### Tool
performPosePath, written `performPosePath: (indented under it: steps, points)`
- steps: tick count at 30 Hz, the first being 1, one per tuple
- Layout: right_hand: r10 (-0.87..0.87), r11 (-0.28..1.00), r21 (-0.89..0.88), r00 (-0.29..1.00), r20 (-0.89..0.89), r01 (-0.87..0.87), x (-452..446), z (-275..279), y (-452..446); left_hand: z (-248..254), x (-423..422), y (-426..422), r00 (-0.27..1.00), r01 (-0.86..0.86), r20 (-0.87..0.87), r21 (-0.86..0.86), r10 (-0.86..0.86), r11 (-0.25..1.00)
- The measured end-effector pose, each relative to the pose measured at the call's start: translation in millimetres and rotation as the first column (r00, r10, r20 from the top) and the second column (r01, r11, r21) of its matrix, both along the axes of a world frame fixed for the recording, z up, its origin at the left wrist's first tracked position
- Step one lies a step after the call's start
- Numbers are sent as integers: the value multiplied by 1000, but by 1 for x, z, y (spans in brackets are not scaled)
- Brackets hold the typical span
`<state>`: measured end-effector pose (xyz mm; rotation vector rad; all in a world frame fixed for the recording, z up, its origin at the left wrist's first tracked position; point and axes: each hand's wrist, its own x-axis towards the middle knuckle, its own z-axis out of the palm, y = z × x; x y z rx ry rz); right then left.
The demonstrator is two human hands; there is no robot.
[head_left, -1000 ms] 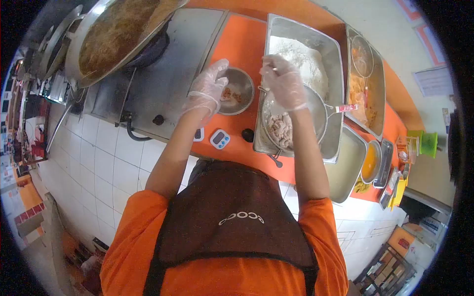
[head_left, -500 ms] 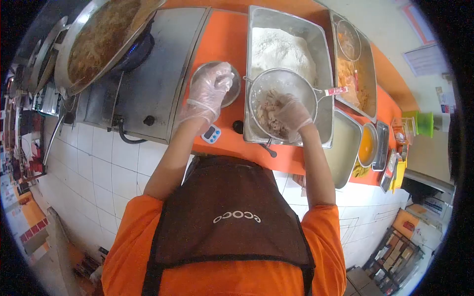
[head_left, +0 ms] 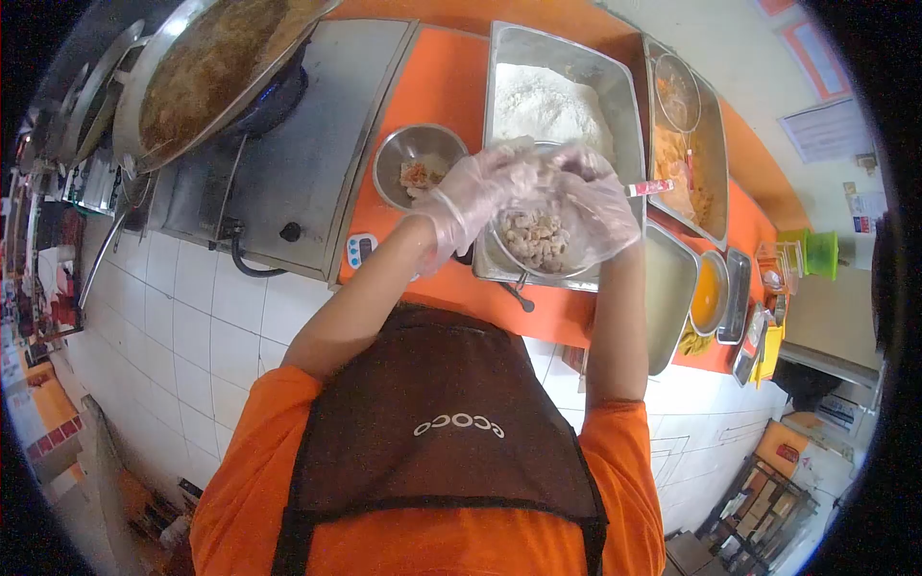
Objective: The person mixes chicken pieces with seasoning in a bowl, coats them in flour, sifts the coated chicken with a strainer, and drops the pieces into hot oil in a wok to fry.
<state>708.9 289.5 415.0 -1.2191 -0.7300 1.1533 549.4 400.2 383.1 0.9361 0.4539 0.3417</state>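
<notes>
Both hands wear clear plastic gloves and meet over a round strainer (head_left: 504,255). My left hand (head_left: 480,192) has its fingers curled in, close against my right hand (head_left: 593,204), which is also closed. Whatever they pinch between them is hidden by the gloves. Below lie flour-dusted chunks (head_left: 536,240) in the strainer, whose handle (head_left: 650,188) carries red and white tape. The strainer rests on a steel tray (head_left: 629,115) with a heap of white flour (head_left: 549,104). To the left, a metal bowl (head_left: 392,154) contains some pale and orange pieces (head_left: 419,177).
A large wok of brown oil (head_left: 206,82) sits over a blue flame at upper left. On the right are a tray of orange crumbs (head_left: 706,182) with another strainer (head_left: 676,91), a pale liquid container (head_left: 666,298) and an orange liquid bowl (head_left: 709,293). A timer (head_left: 360,250) lies by the stove.
My left hand has moved right from over the metal bowl to the strainer, uncovering the bowl. My right hand has come up off the chunks to meet it.
</notes>
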Motion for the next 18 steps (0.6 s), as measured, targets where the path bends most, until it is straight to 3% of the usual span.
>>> performPosePath:
  steps: [1,2,5,6,10,14,17,18]
  points:
    - [11,1000,23,1000,8,-11,-9,1,13,4,1,4,997,-23,69,-149,34,989]
    - [22,999,46,1000,15,-23,-15,1,24,9,-3,10,996,-82,32,-78,85,994]
    - [106,993,16,929,356,-119,-25,-3,56,14,-20,34,975,-190,-109,20,191,982]
    - [74,997,-20,922,379,-71,-31,-8,70,8,-23,45,952,-257,-156,49,261,965]
    - [39,997,57,995,95,-44,-42,-32,104,-13,-47,75,869,-494,-165,-222,467,841]
    - [209,975,-43,844,494,-217,-49,-55,128,-27,-67,87,833,-536,-231,-110,503,837]
    - [292,955,-236,726,622,-181,-59,-52,134,-26,-71,89,806,-538,-302,-17,508,843]
    - [239,971,-139,725,645,-197,-63,-55,138,-31,-73,91,811,-509,-319,31,491,860]
